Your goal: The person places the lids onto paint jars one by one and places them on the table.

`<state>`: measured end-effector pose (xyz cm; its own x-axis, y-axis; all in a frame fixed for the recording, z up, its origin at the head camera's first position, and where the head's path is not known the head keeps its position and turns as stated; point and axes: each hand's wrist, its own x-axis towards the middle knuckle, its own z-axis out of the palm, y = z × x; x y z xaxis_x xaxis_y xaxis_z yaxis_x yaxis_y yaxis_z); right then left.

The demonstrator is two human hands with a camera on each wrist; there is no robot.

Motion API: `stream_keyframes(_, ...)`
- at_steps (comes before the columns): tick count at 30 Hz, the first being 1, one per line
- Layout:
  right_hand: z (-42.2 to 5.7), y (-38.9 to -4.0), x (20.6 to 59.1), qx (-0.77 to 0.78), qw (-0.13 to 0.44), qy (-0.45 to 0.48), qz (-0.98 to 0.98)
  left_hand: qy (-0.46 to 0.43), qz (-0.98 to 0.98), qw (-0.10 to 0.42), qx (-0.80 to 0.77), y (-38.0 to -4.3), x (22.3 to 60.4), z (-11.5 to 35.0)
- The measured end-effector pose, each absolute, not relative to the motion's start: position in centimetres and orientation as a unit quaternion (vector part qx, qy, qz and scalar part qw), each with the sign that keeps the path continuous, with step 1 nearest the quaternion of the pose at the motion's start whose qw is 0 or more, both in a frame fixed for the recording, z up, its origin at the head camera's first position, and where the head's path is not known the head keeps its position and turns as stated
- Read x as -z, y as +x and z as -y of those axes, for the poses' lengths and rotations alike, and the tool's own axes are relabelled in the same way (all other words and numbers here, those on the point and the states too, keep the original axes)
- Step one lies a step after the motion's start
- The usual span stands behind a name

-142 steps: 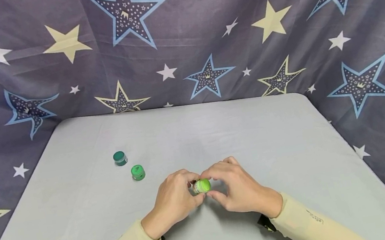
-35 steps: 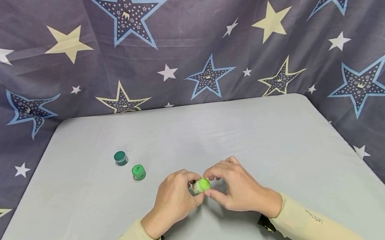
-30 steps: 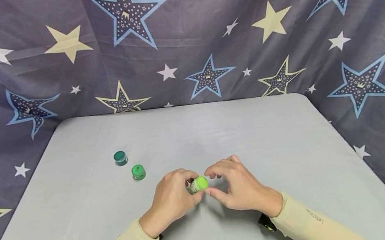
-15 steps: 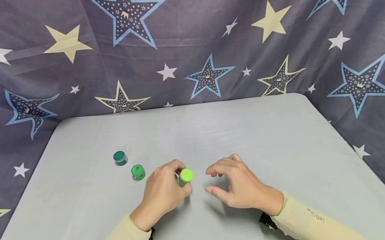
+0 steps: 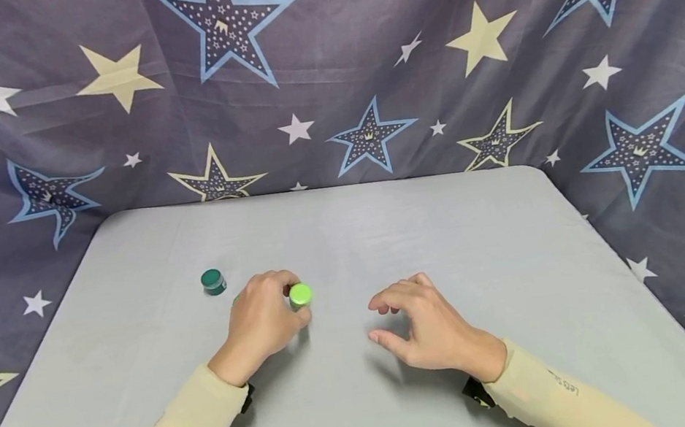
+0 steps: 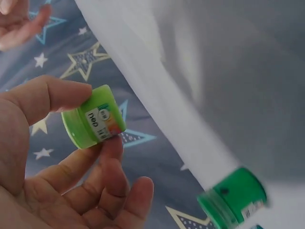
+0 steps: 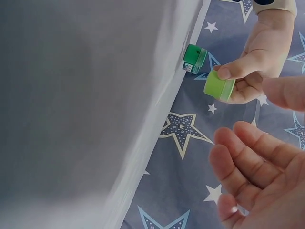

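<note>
A small lime-green paint jar (image 5: 300, 296) with a matching lid is pinched between the thumb and fingers of my left hand (image 5: 260, 318). Its printed label faces the camera in the left wrist view, where the jar (image 6: 97, 117) appears tilted. Close by stands a mid-green jar (image 6: 233, 198), almost wholly hidden behind the left hand in the head view. A dark teal jar (image 5: 213, 281) stands a little farther back and to the left. My right hand (image 5: 429, 326) hovers over the table with relaxed, parted fingers and holds nothing.
A pale grey cloth covers the table (image 5: 346, 235). Behind it and at both sides hangs a dark curtain (image 5: 320, 62) printed with stars.
Both hands were at the lime-green jar. The right hand has let go and stays about where it was. My left hand has carried the jar left and away, beside the mid-green one.
</note>
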<state>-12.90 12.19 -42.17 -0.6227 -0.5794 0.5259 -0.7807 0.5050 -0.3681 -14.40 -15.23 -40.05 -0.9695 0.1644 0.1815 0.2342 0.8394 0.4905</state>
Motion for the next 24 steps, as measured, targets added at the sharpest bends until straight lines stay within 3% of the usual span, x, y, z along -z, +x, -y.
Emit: stream_keyframes(24, -12.6, -12.9, 42.2, -0.294, 0.154, 0.386, 0.861, -0.11, 0.978, 0.052, 0.169, -16.7, 41.4, 18.0)
